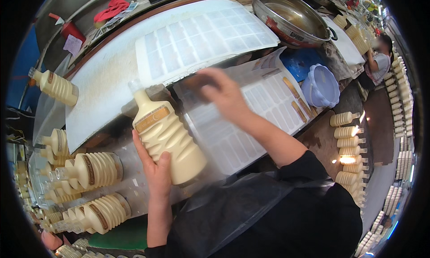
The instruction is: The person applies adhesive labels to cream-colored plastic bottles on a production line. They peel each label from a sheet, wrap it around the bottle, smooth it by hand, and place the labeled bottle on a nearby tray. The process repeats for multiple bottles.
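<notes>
My left hand (156,170) is closed round a cream-coloured ribbed bottle (172,144) with a clear neck and a brown-gold label band below its shoulder. The bottle leans, neck up and to the left. Just right of it, my right hand (221,92) is over a sheet of labels (235,141), its fingers smeared by motion. Whether anything is in those fingers cannot be made out. Several gold-brown labels (296,94) are on the sheet's right side. Another label sheet (201,38) lies on the white board (105,61) beyond.
Labelled bottles (101,168) crowd the left, and one bottle (56,88) stands at the far left. A metal basin (291,16) holds liquid at the back right, near a lilac bucket (320,85). More bottles (349,146) line the right; another person (378,63) is beyond.
</notes>
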{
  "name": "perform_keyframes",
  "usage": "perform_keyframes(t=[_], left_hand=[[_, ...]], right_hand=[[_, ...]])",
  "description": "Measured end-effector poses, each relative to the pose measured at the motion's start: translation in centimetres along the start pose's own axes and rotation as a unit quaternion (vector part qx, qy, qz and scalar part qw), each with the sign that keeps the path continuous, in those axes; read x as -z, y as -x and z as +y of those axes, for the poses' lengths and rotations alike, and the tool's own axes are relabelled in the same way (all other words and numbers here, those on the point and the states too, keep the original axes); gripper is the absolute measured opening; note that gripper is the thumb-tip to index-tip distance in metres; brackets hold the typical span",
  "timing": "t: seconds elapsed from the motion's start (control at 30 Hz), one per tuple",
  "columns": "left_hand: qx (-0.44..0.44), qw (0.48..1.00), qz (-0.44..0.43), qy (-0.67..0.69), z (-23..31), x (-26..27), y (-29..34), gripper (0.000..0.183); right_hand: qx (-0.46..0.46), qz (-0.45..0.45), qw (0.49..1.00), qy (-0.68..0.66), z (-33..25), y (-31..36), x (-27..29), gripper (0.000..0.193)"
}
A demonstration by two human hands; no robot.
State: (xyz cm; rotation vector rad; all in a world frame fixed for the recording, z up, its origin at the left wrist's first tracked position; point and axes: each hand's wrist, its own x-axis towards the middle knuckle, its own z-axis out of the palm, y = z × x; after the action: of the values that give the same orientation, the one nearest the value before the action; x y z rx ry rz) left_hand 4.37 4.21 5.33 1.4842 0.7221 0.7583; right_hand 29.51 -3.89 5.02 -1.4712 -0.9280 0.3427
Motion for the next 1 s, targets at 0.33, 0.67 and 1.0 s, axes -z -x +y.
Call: perform_keyframes(t=[0.33,0.67,1.0], left_hand=[[-0.005,1.0,0.01,0.023,-0.5,-0.3,0.0,0.092],[0.052,0.996,0.042,0.064,-0.1,-0.3,0.6,0.091],[0.02,0.997,0.035,0.069,-0.9,-0.3,2.3,0.086]], right_hand=[[0.066,0.116,0.843,0.521,5.0,-1.5,14.9,0.025],[0.106,0.009,0.717,0.688,5.3,-1.9,16.7,0.009],[0.216,-0.027,0.666,0.714,4.8,-2.3,18.2,0.015]])
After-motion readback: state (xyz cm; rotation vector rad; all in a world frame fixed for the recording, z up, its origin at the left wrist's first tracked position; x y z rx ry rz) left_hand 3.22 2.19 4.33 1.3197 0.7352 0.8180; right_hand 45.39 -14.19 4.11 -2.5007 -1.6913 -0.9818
